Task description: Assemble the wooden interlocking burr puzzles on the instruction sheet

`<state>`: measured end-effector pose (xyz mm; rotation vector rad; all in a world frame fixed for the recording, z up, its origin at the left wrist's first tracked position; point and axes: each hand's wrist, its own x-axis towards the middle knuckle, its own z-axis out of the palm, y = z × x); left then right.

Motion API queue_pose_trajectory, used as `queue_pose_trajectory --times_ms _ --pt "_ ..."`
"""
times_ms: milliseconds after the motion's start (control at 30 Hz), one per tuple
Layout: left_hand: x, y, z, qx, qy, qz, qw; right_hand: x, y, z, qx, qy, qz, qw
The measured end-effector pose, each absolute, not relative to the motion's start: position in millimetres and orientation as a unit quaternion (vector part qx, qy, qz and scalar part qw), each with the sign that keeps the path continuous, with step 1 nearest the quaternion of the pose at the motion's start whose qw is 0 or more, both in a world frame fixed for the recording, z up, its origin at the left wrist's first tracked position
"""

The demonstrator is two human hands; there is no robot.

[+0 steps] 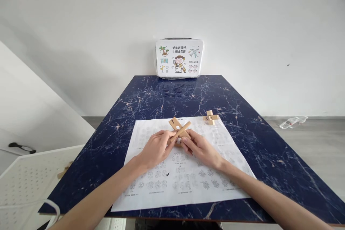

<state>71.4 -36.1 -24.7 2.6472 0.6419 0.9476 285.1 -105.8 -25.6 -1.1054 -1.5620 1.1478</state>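
Observation:
Over the middle of a printed instruction sheet (151,201), my two hands meet around small wooden puzzle pieces. My left hand (160,145) pinches a slim wooden stick (185,127), which slants up to the right. It crosses over a flat wooden piece (174,122) marked with a dark "3". Around the lower end of that flat piece, the fingers of my right hand (198,146) are closed. More wood shows below the crossing, partly hidden by my fingers. At the sheet's upper right corner stands a cross-shaped wooden puzzle (210,117) with dark marks, apart from both hands.
The sheet lies on a dark blue marbled table (172,100). A white cartoon-printed case (179,58) leans against the wall at the far edge. On the floor to the right lies a plastic bottle (293,122). Left of the table, a white perforated surface (32,176) holds wooden pieces (64,171).

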Motion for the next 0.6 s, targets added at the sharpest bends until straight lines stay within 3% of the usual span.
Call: queue_pose_trajectory --times_ms 400,600 --pt "70.1 -35.2 -20.4 0.907 0.221 0.304 0.192 288.2 -104.4 -27.1 -0.446 -0.616 0.474 0.443" --pt "68.8 -34.3 -18.4 0.915 0.209 0.301 0.169 288.1 -105.9 -28.1 -0.443 -0.615 0.478 0.444"
